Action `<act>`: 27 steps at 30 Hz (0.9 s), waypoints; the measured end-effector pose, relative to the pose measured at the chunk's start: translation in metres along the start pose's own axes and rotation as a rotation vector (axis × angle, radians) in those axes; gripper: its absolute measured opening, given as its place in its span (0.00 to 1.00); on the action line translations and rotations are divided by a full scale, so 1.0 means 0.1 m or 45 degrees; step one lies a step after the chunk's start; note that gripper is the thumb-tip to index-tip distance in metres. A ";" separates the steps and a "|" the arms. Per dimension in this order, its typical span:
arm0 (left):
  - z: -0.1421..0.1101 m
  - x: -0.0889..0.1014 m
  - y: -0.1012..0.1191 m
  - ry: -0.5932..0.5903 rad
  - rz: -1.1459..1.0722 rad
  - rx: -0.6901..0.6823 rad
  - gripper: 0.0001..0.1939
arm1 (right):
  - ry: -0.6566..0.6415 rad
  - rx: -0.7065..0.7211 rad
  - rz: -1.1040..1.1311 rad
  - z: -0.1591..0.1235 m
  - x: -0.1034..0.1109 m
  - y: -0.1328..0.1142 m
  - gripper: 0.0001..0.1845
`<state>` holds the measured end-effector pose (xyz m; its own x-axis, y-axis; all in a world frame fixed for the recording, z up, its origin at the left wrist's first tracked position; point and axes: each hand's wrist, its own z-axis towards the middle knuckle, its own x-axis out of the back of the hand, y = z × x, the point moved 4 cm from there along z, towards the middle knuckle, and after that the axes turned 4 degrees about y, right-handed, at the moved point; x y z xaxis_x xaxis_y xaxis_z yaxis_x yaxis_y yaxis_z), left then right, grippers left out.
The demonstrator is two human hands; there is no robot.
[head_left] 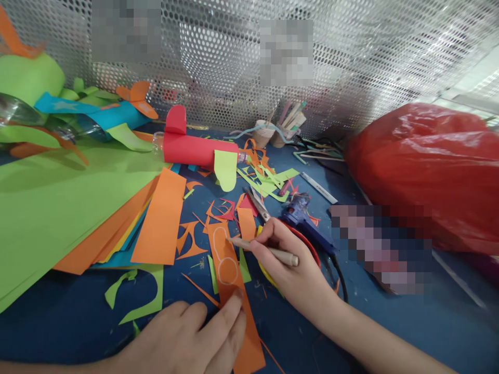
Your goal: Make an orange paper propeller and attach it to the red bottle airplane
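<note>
right hand [299, 278], grip around a pen [287, 256], tip at an orange strip [229, 270], left hand [191, 332], grip slack, atop it

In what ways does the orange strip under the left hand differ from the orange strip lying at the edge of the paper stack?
The drawn-on strip bears pale outlines; the other strip shows none. The drawn-on strip looks narrower, the other strip broader. The left hand presses on the drawn-on strip, while no hand touches the other strip. Both are orange.
</note>
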<state>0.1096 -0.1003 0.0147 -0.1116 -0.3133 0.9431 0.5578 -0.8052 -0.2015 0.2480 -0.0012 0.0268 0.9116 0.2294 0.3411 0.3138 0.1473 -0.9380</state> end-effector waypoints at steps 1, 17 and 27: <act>0.00 0.00 0.00 0.008 -0.001 -0.005 0.22 | 0.002 -0.006 0.001 0.00 0.00 -0.01 0.11; -0.03 0.02 -0.02 0.084 -0.038 0.042 0.19 | 0.039 -0.044 -0.039 0.01 0.06 -0.05 0.09; -0.05 0.02 0.01 0.061 -0.034 0.034 0.19 | 0.039 -0.102 -0.007 0.03 0.07 -0.06 0.09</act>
<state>0.1054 -0.1041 0.0151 -0.1656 -0.3157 0.9343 0.5760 -0.7999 -0.1682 0.2517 0.0021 0.0346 0.9171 0.1991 0.3454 0.3380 0.0710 -0.9385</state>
